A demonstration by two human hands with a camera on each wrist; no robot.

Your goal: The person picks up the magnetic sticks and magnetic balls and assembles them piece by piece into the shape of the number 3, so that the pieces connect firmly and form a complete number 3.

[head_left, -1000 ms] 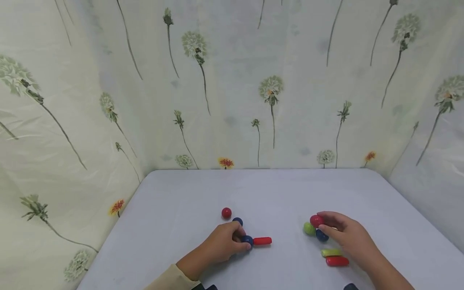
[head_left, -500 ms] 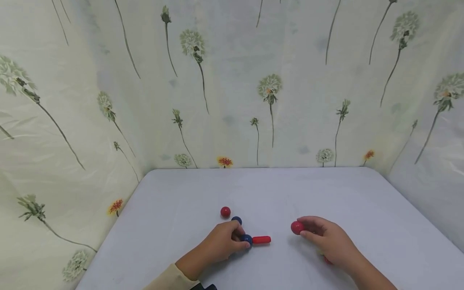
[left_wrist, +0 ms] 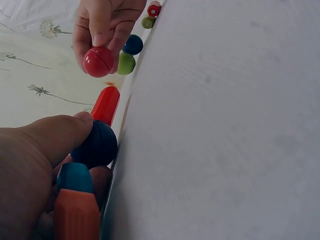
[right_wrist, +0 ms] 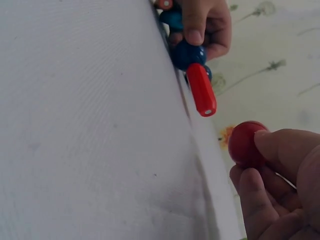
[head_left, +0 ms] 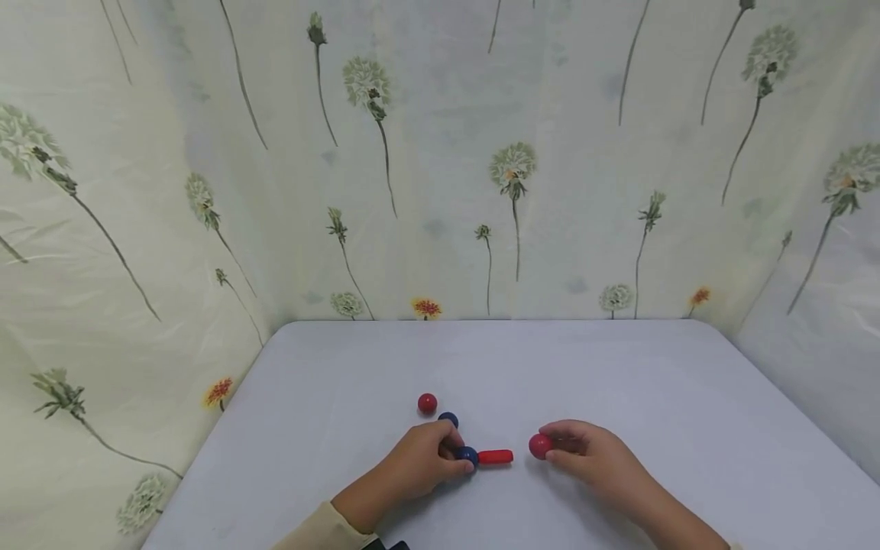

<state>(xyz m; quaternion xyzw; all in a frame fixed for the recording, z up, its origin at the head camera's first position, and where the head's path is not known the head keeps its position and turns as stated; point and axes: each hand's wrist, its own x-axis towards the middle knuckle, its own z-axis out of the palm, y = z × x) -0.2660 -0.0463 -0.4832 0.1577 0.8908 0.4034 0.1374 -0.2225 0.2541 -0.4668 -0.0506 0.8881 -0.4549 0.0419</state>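
Note:
My left hand (head_left: 419,464) pinches a dark blue ball (head_left: 467,457) low over the table. From that ball a ribbed red stick (head_left: 496,457) points right, its end against the ball. My right hand (head_left: 601,462) holds a red ball (head_left: 540,446) between thumb and fingers, a short gap beyond the stick's free end. In the left wrist view, a teal piece (left_wrist: 75,177) and an orange stick (left_wrist: 76,215) lie in line by the left fingers; the head view hides them behind that hand.
Beyond the left hand sit another red ball (head_left: 427,403) and a second blue ball (head_left: 448,418). Past the right hand, the left wrist view shows a green ball (left_wrist: 126,63), a blue ball (left_wrist: 133,44), a green stick (left_wrist: 148,22) and a red stick (left_wrist: 154,9).
My right hand has carried the red ball leftward from beside the green and blue balls, toward the red stick. The left hand keeps its grip on the blue ball in the same place.

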